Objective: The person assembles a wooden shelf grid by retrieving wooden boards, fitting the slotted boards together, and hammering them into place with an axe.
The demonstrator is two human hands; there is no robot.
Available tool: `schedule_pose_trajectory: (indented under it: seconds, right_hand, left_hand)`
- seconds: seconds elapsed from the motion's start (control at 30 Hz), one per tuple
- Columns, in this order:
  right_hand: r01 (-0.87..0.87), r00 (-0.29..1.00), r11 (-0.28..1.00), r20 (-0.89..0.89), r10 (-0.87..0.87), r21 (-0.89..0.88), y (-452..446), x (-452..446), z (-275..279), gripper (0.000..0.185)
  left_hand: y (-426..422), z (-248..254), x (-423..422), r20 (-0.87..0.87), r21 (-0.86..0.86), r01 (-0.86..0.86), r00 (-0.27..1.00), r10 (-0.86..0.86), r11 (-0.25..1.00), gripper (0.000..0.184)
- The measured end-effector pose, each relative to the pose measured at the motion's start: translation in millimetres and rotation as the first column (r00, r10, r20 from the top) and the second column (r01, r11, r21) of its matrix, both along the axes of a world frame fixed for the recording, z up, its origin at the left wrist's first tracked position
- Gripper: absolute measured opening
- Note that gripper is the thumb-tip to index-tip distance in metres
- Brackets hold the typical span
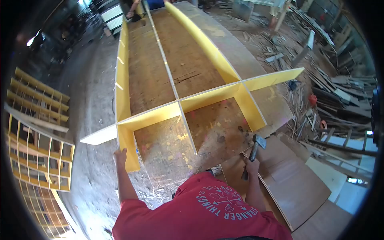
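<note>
one yellow frame [150, 116] stands on one large, stained work table [224, 148], right in front of the person, made up of four boards: three long ones running away from the body and one cross board [208, 96] that meets all three, its two ends sticking out past the outer pair. this makes four bays, two on the near side and two on the far side. the left hand [120, 156] is closed around the edge of the left long board [130, 154], close to its near end. the right hand [252, 166] is wrapped around the handle of one hammer [259, 141], head up, just beside the near end of the right long board [252, 110]. the middle long board [187, 130] divides the bays. at the far end there is one other person [155, 4], mostly cut off, with a hand near the frame. on the left at least two lattice frames [40, 154] lie on the floor; on the right is scrap wood [340, 96], too jumbled to count. at least two brown panels [294, 180] lie low on the right, and the red shirt [200, 208] blocks part of the near side of the table.
</note>
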State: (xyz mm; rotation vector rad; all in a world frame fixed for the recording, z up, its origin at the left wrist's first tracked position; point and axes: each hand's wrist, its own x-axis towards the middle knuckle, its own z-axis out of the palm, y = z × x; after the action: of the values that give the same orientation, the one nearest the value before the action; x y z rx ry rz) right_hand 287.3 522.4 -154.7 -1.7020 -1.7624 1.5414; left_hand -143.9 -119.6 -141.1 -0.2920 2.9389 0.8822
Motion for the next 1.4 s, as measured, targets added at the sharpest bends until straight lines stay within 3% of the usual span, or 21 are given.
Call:
schedule_pose_trajectory:
  seconds: [0.1,0.13,0.23,0.27,0.33,0.43,0.47,0.53,0.57,0.6,0.63,0.67,0.77,0.87,0.97,1.0,1.1,1.17,1.27,1.4]
  right_hand:
    - [-0.130,0.990,0.989,0.061,0.126,0.066,-11.9,-8.9,-18.1,0.032]
    - [-0.164,0.985,0.981,0.064,0.158,0.108,-17.2,-14.4,-24.0,0.037]
    - [-0.183,0.977,0.983,0.112,0.180,0.013,-35.6,-43.6,-10.5,0.038]
    - [-0.263,0.956,0.961,0.157,0.247,0.089,-40.1,-52.6,-19.9,0.040]
    - [-0.429,0.890,0.876,0.268,0.369,0.221,-46.1,-71.2,-49.8,0.043]
    - [-0.635,0.748,0.754,0.112,0.654,-0.169,-38.6,-94.5,-9.1,0.043]
    - [-0.755,0.646,0.656,0.194,0.738,0.016,-29.8,-99.1,19.2,0.035]
    - [-0.557,0.824,0.729,0.158,0.544,0.398,-4.1,-108.2,46.8,0.028]
    - [-0.449,0.884,0.695,0.168,0.436,0.562,17.0,-112.3,60.5,0.029]
    - [-0.336,0.932,0.622,0.155,0.326,0.708,41.6,-114.3,74.5,0.031]
    - [-0.326,0.939,0.394,0.248,0.238,0.859,67.8,-115.2,91.8,0.035]
    - [-0.323,0.943,0.130,0.306,0.133,0.938,91.9,-116.8,103.2,0.039]
    - [-0.430,0.903,0.036,0.430,0.011,0.902,139.0,-128.7,101.9,0.041]
    - [-0.646,0.763,0.445,0.520,0.384,0.620,170.7,-138.2,78.0,0.044]
    - [-0.684,0.729,0.433,0.530,0.433,0.587,191.0,-138.7,67.3,0.042]
    - [-0.733,0.679,0.356,0.651,0.338,0.580,205.3,-133.7,56.6,0.039]
    - [-0.670,0.740,0.530,0.518,0.428,0.519,216.1,-138.1,81.0,0.038]
    - [-0.685,0.723,0.512,0.571,0.389,0.518,208.4,-144.2,87.4,0.037]
    - [-0.695,0.713,0.503,0.586,0.386,0.514,208.7,-142.8,80.9,0.036]
    - [-0.705,0.709,0.403,0.571,0.414,0.583,210.2,-143.4,72.9,0.036]
  left_hand:
    - [21.4,33.4,13.3,0.044,0.007,-0.033,0.998,0.032,0.999,0.041]
    - [23.2,35.8,13.3,0.061,0.021,-0.042,0.997,0.040,0.999,0.041]
    - [27.9,38.9,16.2,0.059,0.049,-0.069,0.996,0.066,0.996,0.041]
    - [29.9,37.3,15.8,0.051,0.058,-0.081,0.996,0.078,0.995,0.041]
    - [28.8,33.3,11.2,0.042,-0.027,-0.092,0.995,0.093,0.995,0.041]
    - [29.9,31.4,14.2,0.077,-0.073,-0.112,0.990,0.117,0.991,0.041]
    - [31.3,36.6,14.3,0.092,-0.076,-0.115,0.988,0.122,0.990,0.041]
    - [38.2,58.4,21.2,0.145,-0.082,-0.072,0.986,0.083,0.994,0.041]
    - [39.7,65.0,26.7,0.172,-0.082,-0.055,0.983,0.068,0.995,0.041]
    - [37.1,63.7,32.8,0.187,-0.064,-0.044,0.981,0.055,0.997,0.039]
    - [32.1,60.7,41.0,0.204,-0.046,-0.036,0.978,0.045,0.998,0.038]
    - [27.3,58.2,50.6,0.220,-0.029,-0.033,0.975,0.038,0.999,0.037]
    - [41.9,71.9,69.3,0.122,-0.012,0.000,0.993,0.002,1.000,0.037]
    - [21.9,42.3,64.8,0.064,0.109,0.055,0.996,-0.063,0.993,0.037]
    - [19.3,39.9,68.5,0.079,0.078,0.069,0.994,-0.076,0.995,0.037]
    - [22.6,42.1,75.9,0.104,0.066,0.049,0.993,-0.055,0.997,0.038]
    - [52.3,51.4,86.1,0.142,0.054,-0.009,0.990,0.001,0.998,0.038]
    - [66.4,53.6,90.4,0.144,0.061,-0.055,0.989,0.046,0.997,0.037]
    - [65.2,40.4,89.4,0.150,-0.097,-0.139,0.977,0.153,0.985,0.036]
    - [57.8,45.3,84.5,0.101,0.012,-0.064,0.993,0.062,0.998,0.036]
